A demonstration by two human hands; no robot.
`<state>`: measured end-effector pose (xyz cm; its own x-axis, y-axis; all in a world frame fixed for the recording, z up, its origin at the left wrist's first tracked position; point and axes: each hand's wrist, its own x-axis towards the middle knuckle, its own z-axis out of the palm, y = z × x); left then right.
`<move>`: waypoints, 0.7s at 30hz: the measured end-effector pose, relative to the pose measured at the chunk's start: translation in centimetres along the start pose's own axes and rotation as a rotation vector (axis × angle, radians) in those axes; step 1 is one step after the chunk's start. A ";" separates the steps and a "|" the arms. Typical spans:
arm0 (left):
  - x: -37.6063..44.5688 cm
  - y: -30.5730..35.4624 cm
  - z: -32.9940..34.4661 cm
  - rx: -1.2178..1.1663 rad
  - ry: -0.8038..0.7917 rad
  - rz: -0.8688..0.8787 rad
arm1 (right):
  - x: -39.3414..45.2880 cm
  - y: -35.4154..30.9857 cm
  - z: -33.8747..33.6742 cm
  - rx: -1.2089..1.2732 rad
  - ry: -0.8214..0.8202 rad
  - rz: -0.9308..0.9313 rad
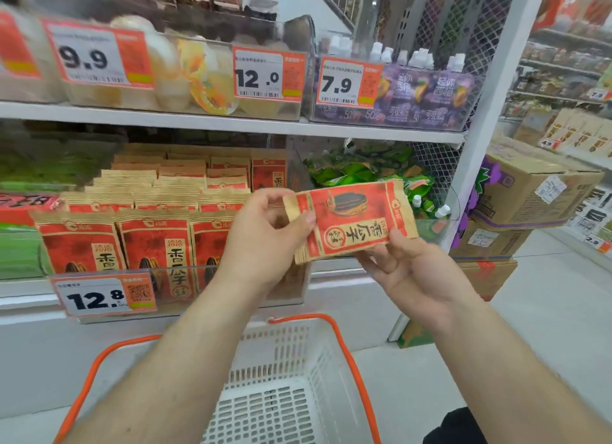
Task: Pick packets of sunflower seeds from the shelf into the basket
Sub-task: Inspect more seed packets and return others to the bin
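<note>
You hold one packet of sunflower seeds (354, 222) sideways above the basket (291, 377): left hand (265, 241) pinches its end, right hand (407, 268) supports beneath. It looks light, crinkly; take it by the edges.

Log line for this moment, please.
stage: packet off shelf | left hand: holds packet | right hand: holds packet | basket: below, no packet visible

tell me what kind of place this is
Most likely a supermarket or snack shop aisle: shelves carry price tags, rows of sunflower seed packets stand for sale, and a white shopping basket with orange handles sits below the hands.
</note>
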<state>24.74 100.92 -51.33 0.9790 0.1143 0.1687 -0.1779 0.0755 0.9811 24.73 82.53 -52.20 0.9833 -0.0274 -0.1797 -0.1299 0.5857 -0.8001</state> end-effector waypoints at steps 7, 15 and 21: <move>6.2 3.2 -2.1 0.177 0.106 0.081 | 4.9 -1.8 4.8 0.087 0.023 -0.074; 9.4 4.0 -4.7 1.070 -0.332 0.017 | 10.5 -2.2 7.5 -0.514 0.043 -0.343; 11.2 3.5 -5.4 1.256 -0.720 -0.225 | 13.8 -1.6 8.7 -1.057 -0.038 -0.502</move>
<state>34.53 107.80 -46.52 0.8778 -0.3202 -0.3562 -0.1849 -0.9126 0.3647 39.60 88.25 -48.48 0.9553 -0.0297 0.2942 0.2502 -0.4492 -0.8577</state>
